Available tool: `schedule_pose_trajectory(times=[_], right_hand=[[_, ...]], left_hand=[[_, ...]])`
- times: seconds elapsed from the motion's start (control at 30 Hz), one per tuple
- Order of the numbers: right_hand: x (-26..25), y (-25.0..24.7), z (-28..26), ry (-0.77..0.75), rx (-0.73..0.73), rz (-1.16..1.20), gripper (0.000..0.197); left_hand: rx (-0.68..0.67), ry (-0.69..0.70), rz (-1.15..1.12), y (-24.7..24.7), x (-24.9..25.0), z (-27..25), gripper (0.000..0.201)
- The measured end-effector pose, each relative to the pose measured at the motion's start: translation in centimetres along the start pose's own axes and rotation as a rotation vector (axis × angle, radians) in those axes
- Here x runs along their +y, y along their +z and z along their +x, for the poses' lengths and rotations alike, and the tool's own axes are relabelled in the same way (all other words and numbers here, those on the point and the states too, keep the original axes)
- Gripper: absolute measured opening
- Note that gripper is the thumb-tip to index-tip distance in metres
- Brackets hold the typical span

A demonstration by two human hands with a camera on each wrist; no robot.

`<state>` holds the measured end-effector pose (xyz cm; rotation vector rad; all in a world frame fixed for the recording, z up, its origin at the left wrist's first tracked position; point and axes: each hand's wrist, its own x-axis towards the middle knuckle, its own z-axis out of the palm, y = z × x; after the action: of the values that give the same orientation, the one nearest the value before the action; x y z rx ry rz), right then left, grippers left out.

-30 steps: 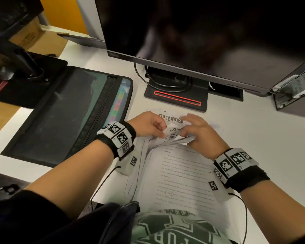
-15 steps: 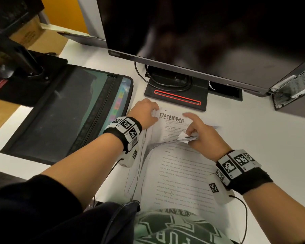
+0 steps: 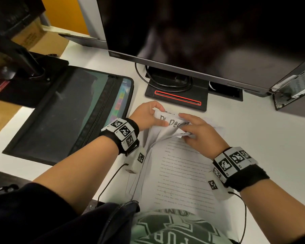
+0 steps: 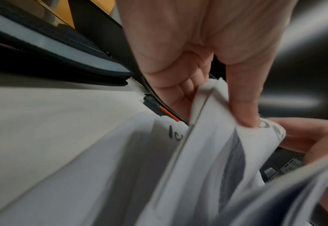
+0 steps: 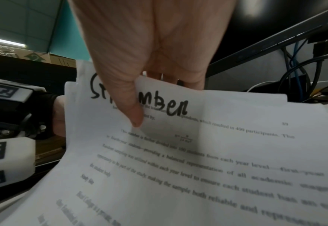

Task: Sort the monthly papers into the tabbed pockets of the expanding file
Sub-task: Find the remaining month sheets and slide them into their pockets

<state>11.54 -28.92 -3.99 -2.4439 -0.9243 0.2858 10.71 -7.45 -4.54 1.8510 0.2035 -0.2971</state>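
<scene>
my left hand [image 3: 149, 114] & right hand [image 3: 200, 132] pinch the papers' [image 3: 181, 175] top edges. white typed sheets w/ handwritten month titles. long axis runs from me toward the monitor [image 3: 201, 32].

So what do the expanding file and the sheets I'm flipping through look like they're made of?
Expanding file: seemingly black woven fabric with a zipper and stitched edging, matte. Sheets: thin white printer paper, matte; they curl and bend under the left hand and right hand.
</scene>
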Motion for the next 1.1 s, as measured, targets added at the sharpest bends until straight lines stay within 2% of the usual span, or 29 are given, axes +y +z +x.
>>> schedule_pose_trajectory(times=[0.13,0.23,0.37,0.43,0.53,0.6,0.7,0.9,1.03,1.1], right_hand=[[-0.1,0.0,-0.4,-0.007,-0.02,-0.035,0.031],[-0.4,-0.1,-0.8,-0.025,-0.03,-0.06,0.027],[-0.7,-0.3,-1.4,0.018,-0.005,-0.006,0.025],[-0.8,-0.5,-1.5,0.117,-0.028,0.059,0.038],[-0.8,-0.6,-1.3,0.185,-0.059,0.104,0.068],[-0.8,-0.7,-0.9,0.196,-0.048,0.085,0.074],[-0.8,-0.8,-0.4,0.174,-0.045,0.028,0.065],[-0.1,-0.5,-0.5,0.107,0.051,0.03,0.031],[0.5,-0.2,-0.8,0.045,0.091,-0.027,0.017],[0.7,-0.2,-1.1,-0.015,0.099,-0.051,0.019]], left_hand=[[0.018,-0.024,-0.016,0.1,-0.7,0.2,0.03],[-0.031,-0.058,-0.077,-0.3,-0.8,-0.2,0.022],[-0.108,-0.154,-0.085,-1.1,-1.4,-0.5,0.029],[-0.084,-0.173,-0.083,-1.2,-1.6,-0.6,0.036],[-0.041,-0.144,-0.102,-1.1,-1.6,-0.7,0.038],[-0.037,-0.112,-0.057,-0.8,-1.3,-0.6,0.04],[-0.055,-0.072,-0.018,-0.3,-1.0,-0.4,0.038],[-0.097,-0.057,-0.014,0.0,-1.1,-0.3,0.027],[-0.112,-0.131,-0.076,-0.5,-1.2,-0.6,0.027],[-0.113,-0.206,-0.077,-1.0,-1.4,-0.7,0.032]])
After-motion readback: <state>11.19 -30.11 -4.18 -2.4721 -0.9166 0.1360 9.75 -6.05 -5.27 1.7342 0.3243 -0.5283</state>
